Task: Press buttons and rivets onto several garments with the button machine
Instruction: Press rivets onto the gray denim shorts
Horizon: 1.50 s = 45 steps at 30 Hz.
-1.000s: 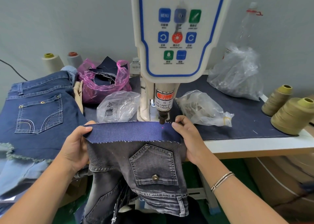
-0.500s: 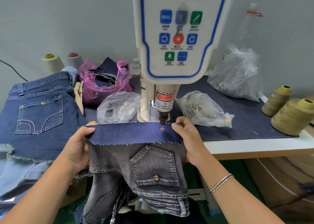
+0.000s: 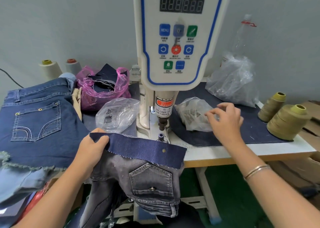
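I am between presses: the dark blue denim strip point(image 3: 138, 145) lies pulled clear of the white button machine point(image 3: 174, 37), toward me, draped over the grey washed denim garment with a flap pocket point(image 3: 149, 179) that hangs off the front edge of the white worktable point(image 3: 242, 150). A small brass rivet point(image 3: 163, 150) sits in the strip near its right end, so I judge that one fastening on this piece is done. The machine's dark metal punch point(image 3: 162, 123) stands raised, apart from the small blue lower die point(image 3: 161, 135), with nothing between them. My left hand point(image 3: 92, 150) pinches the left end of the strip, thumb on top and the other fingers curled beneath the cloth. My right hand point(image 3: 225, 118) hovers over the right-hand clear plastic bag of small metal parts point(image 3: 192, 115), fingers loosely curled and slightly spread; I cannot tell whether the fingertips touch the bag or grip anything, as the hand is blurred. The step in hand, as I judge it, is fetching the next rivet or button part. The next move calls for picking a single piece out of the bag, seating it on the lower die, then bringing the next fastening location under the punch with the cloth flat and all fingers clear of the die before pressing. A second clear plastic bag point(image 3: 117, 115) lies left of the machine column.
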Each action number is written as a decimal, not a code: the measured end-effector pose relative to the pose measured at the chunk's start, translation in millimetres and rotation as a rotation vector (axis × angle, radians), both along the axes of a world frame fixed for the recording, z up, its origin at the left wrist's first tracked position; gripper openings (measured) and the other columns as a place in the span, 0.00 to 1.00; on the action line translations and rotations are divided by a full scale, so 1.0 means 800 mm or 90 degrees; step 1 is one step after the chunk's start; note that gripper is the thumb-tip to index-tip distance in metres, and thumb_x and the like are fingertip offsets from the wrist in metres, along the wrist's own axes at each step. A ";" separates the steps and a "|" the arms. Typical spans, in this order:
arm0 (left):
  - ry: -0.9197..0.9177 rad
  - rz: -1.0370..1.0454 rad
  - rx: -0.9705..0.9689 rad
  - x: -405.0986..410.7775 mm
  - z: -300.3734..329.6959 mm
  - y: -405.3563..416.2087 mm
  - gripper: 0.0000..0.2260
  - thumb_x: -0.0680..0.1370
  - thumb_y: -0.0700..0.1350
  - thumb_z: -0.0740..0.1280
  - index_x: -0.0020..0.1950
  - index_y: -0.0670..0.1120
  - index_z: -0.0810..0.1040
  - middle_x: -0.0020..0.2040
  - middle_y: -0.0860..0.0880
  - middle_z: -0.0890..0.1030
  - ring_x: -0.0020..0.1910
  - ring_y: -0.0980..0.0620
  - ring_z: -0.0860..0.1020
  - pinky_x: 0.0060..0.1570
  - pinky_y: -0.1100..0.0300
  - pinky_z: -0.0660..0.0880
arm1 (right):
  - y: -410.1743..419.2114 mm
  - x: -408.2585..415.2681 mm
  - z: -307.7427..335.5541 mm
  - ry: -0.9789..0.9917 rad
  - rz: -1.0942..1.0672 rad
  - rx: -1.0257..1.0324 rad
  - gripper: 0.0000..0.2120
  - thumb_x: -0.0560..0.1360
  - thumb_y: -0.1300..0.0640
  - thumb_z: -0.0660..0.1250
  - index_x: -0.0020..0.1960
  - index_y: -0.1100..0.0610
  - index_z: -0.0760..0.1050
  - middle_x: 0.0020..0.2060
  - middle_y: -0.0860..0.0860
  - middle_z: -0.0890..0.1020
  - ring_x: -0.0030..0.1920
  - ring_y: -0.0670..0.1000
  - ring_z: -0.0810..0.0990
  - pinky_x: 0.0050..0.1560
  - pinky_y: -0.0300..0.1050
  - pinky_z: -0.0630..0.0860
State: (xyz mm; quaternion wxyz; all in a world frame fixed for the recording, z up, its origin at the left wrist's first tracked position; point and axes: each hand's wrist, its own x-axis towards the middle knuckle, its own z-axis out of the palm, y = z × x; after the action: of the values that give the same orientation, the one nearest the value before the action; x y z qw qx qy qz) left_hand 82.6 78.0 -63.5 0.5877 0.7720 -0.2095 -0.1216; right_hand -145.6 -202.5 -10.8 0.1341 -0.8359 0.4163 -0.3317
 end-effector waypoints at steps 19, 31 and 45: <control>0.018 0.013 0.014 0.004 0.001 -0.003 0.08 0.65 0.48 0.60 0.34 0.43 0.69 0.28 0.54 0.70 0.29 0.57 0.66 0.34 0.56 0.63 | -0.040 0.086 -0.004 0.586 0.048 -0.262 0.13 0.79 0.51 0.56 0.56 0.49 0.77 0.52 0.48 0.74 0.54 0.52 0.69 0.55 0.48 0.60; 0.016 0.020 0.000 0.003 0.001 -0.005 0.10 0.74 0.36 0.62 0.33 0.45 0.68 0.28 0.55 0.67 0.29 0.58 0.63 0.33 0.56 0.61 | -0.033 0.083 -0.001 0.621 0.066 -0.331 0.10 0.77 0.54 0.59 0.53 0.49 0.77 0.51 0.48 0.74 0.53 0.52 0.70 0.56 0.48 0.61; 0.013 0.019 0.006 0.001 0.003 -0.006 0.09 0.74 0.37 0.61 0.34 0.43 0.69 0.27 0.56 0.68 0.27 0.60 0.64 0.33 0.57 0.62 | -0.042 0.060 0.004 0.366 0.115 -0.098 0.07 0.76 0.48 0.64 0.44 0.43 0.80 0.46 0.46 0.68 0.52 0.51 0.69 0.49 0.48 0.53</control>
State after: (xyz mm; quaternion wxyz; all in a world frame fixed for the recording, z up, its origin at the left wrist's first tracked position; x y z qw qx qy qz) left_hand 83.2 73.6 -61.1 0.5878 0.7766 -0.1910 -0.1218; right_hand -97.6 -236.2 -7.3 -0.0239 -0.9369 0.3345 -0.0988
